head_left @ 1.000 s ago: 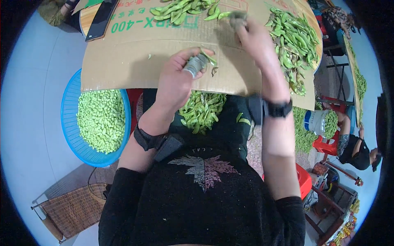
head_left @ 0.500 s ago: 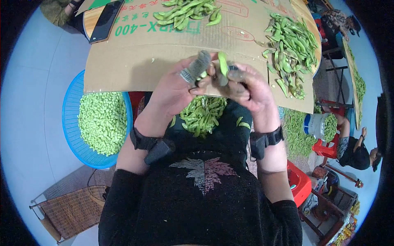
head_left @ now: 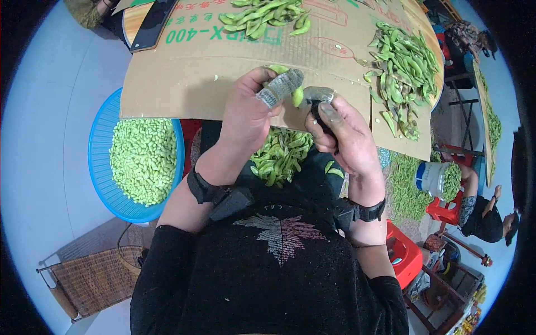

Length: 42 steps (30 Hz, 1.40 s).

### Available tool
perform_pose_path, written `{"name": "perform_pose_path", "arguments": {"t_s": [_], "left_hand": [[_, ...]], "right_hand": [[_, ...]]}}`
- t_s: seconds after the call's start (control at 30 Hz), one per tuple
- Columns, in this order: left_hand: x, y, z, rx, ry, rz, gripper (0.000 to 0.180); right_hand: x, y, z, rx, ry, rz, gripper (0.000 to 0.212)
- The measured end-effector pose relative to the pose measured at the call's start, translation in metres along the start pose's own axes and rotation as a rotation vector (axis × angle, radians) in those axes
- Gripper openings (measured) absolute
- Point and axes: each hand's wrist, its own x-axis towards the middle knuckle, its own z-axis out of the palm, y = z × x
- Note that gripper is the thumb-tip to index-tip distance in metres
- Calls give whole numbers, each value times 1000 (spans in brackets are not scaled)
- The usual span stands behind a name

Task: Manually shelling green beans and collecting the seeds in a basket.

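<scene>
Above the cardboard's near edge, my left hand (head_left: 245,109) is closed on a green bean pod (head_left: 297,97). Part of the pod shows past the grey knitted cover on my thumb; a second bit of green pokes out above the fingers. Close on its right, my right hand (head_left: 354,131) is curled, thumb against fingers, a grey cover on one finger at the pod's end. Something black sits between its fingers; whether it is a cover or a held thing I cannot make out. Beneath both hands, a heap of pods (head_left: 282,156) lies in my lap.
The cardboard sheet (head_left: 184,92) covers the round table, bearing plump pods (head_left: 265,17), a pile of browned, flattened pods (head_left: 405,67) and a phone (head_left: 153,25). A blue basket (head_left: 100,167) of shelled beans stands left. At right are a red stool (head_left: 405,257), a white bucket (head_left: 430,178) and another person (head_left: 486,215).
My hands have drawn slightly apart, the right one lower and to the right. The pod that stood upright between them now sits lower, beside my left thumb. The whole view has shifted a little.
</scene>
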Motion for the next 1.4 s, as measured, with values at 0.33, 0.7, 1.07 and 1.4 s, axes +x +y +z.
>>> {"name": "perform_pose_path", "arguments": {"t_s": [0.33, 0.7, 1.07, 1.4], "left_hand": [[-1, -10, 13, 399, 184, 219, 15], [-4, -8, -9, -58, -182, -127, 19], [-4, -7, 22, 876, 95, 3, 23], [-7, 8, 18, 978, -60, 239, 64]], "right_hand": [[6, 4, -3, 69, -50, 85, 21], [12, 17, -4, 396, -60, 156, 16], [19, 35, -1, -763, 429, -332, 8], [25, -6, -9, -910, 169, -545, 18]]}}
